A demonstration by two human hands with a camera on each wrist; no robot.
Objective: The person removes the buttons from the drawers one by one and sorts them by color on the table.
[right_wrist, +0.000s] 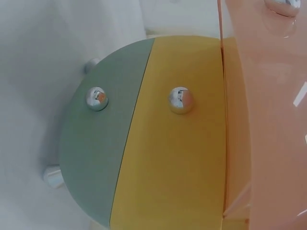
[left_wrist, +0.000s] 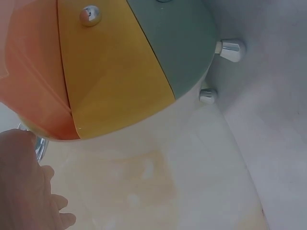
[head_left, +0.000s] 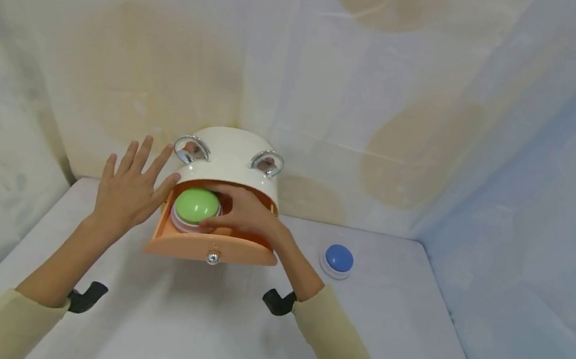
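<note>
Head view first: the right hand [head_left: 244, 213] is inside the pulled-out orange drawer [head_left: 211, 246] of a little rounded cabinet [head_left: 232, 155] at the back edge of the surface [head_left: 186, 322], fingers curled round the side of the green button [head_left: 197, 204], which sits in the left part of that drawer. The left hand [head_left: 129, 188] is flat with fingers spread wide, holding nothing, its thumb touching the cabinet's left side just above the drawer (looks like it's bracing the thing). A blue button [head_left: 339, 259] sits on the surface off toward the right edge, well apart from the cabinet. Left wrist view: just the edge of the left hand [left_wrist: 24, 187] plus the underside-ish look at the orange, yellow drawer [left_wrist: 110, 81] and green drawer [left_wrist: 177, 43] fronts, nothing new on the grip. Right wrist view: only drawer fronts with their chrome knobs [right_wrist: 181, 99]; the fingers aren't in frame, so can't tell the grip from there. My take on doing it well: keep the left hand steady so the cabinet doesn't slide, hold the button by its white base and not the dome, and mind the cabinet's overhanging top right above the drawer.
</note>
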